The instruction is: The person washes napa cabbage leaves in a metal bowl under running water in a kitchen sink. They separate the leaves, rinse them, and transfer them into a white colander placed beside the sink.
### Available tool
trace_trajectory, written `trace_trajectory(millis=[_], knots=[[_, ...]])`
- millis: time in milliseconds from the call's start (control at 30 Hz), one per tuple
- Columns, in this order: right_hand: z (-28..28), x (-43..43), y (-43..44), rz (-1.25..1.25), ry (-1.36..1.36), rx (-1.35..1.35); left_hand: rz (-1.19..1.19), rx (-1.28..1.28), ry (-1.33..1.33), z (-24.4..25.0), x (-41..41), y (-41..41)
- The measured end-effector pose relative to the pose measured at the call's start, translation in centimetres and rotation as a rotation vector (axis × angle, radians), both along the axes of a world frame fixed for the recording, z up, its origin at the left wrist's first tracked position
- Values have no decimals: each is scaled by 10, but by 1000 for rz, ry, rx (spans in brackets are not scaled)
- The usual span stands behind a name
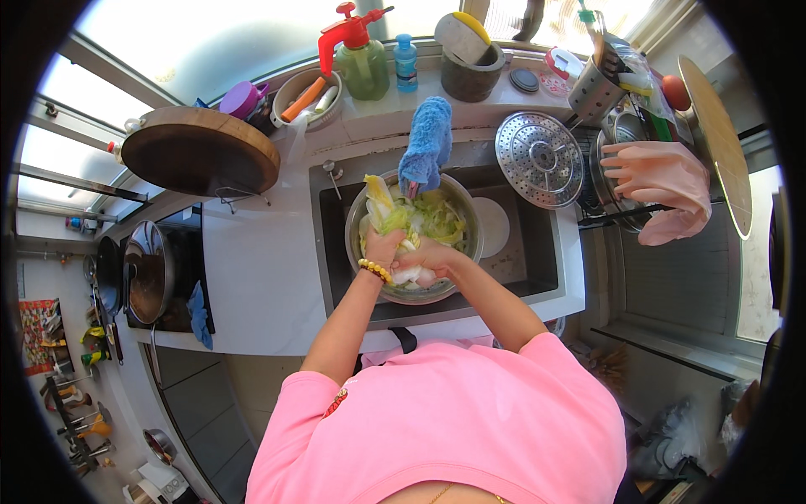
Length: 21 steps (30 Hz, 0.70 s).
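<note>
A round metal basin [476,220] sits in the dark sink [532,252], filled with green and white napa cabbage leaves [444,217]. My left hand [381,249], a beaded bracelet at its wrist, grips leaves on the left side of the basin. A yellow-tipped leaf [378,195] stands up just beyond it. My right hand [429,257] is closed around pale cabbage pieces close beside the left one, and its fingertips are partly hidden among them. Over the basin's far side hangs a blue cloth [427,142] wrapped on the faucet.
To the right lean a perforated steamer plate [540,160] and pink rubber gloves [667,183]. A round wooden chopping board [201,151] stands at the left, near a pan [148,277] on the stove. Behind are a sprayer bottle [362,66], a stone mortar [469,75] and a vegetable bowl [330,110].
</note>
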State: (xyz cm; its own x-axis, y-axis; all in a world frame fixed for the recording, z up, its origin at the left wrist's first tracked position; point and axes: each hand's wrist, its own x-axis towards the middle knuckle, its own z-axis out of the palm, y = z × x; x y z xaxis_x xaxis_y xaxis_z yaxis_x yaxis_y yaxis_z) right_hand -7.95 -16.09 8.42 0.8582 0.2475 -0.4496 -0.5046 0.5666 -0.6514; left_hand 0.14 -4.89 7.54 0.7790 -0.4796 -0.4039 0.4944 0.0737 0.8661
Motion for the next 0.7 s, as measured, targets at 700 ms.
trace_trajectory(millis=[700], knots=[[6,-3,8,-132,197,30,-183,-226,435,3,17,25]])
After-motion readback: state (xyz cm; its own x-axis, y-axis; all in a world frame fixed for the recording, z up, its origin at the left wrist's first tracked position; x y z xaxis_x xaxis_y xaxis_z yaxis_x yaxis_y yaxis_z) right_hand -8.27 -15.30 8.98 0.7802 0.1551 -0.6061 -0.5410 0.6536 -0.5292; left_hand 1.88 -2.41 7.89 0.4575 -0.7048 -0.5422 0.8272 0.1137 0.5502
